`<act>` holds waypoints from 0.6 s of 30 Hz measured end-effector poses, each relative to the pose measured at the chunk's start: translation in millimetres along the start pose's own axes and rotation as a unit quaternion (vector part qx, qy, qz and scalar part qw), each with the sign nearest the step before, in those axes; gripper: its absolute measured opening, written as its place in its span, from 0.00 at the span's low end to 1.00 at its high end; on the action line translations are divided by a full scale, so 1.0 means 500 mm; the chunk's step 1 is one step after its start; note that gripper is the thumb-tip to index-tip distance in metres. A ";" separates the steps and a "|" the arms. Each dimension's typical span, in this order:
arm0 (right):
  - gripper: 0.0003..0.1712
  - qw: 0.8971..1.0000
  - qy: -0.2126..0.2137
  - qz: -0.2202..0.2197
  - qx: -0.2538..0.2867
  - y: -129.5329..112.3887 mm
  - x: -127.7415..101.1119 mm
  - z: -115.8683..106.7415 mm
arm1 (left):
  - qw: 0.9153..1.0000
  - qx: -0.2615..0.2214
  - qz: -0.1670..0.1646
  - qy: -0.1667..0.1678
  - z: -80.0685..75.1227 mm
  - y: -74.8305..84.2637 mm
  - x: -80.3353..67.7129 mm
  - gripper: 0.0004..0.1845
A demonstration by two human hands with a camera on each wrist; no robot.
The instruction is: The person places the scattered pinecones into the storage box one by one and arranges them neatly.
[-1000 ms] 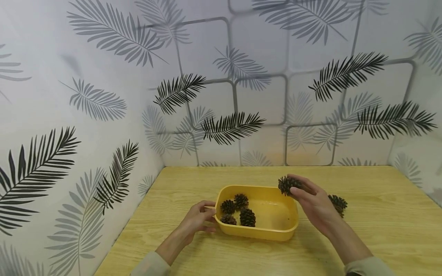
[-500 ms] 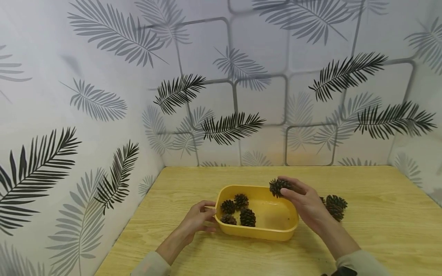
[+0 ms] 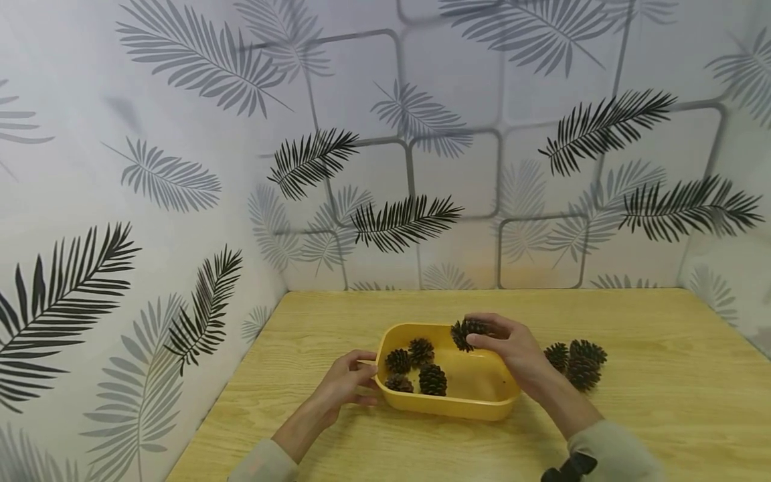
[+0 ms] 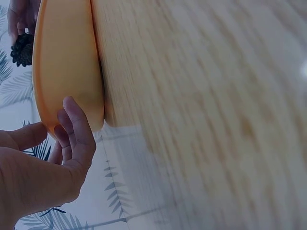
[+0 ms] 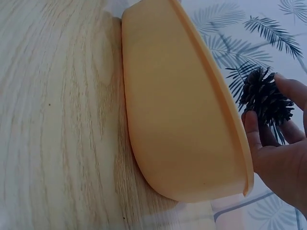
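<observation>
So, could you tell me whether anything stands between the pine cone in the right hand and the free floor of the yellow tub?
Nothing visible does. The right hand holds the pine cone above the yellow tub, past its far rim. Four cones lie at the tub's left end by the left hand; the floor under the held cone is bare.

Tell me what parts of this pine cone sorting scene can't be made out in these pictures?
- Cones inside the yellow tub: hidden by its wall in both wrist views.
- Right hand: its palm hides part of the held pine cone, head view.
- Loose cones: overlapping, count unclear.
- Table: blurred, left wrist view.
</observation>
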State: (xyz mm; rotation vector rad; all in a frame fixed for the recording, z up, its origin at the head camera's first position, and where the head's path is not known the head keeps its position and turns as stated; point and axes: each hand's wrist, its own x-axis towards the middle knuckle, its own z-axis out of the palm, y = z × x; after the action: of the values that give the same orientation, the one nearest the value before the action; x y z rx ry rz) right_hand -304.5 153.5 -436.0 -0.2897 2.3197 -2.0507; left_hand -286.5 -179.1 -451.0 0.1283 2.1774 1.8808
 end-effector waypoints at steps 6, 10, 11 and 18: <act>0.32 0.998 -0.001 -0.002 -0.055 -0.003 0.015 0.018 | 1.000 0.001 0.001 0.002 0.000 -0.005 0.004 0.23; 0.31 0.996 -0.003 0.013 -0.083 -0.006 0.024 0.031 | 1.000 0.001 -0.003 0.004 0.001 -0.006 0.004 0.23; 0.31 0.996 -0.005 0.016 -0.092 -0.006 0.026 0.034 | 1.000 0.001 -0.002 0.004 0.000 -0.006 0.005 0.23; 0.28 0.984 -0.001 0.019 -0.176 0.000 0.038 0.058 | 1.000 -0.001 -0.005 0.005 0.000 -0.006 0.006 0.23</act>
State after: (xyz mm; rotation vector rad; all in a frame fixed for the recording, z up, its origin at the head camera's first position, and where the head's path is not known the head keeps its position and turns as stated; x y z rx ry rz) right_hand -319.1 122.1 -437.7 -0.2519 2.6548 -1.6138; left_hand -289.1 -179.2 -454.4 0.1079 2.1794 1.8820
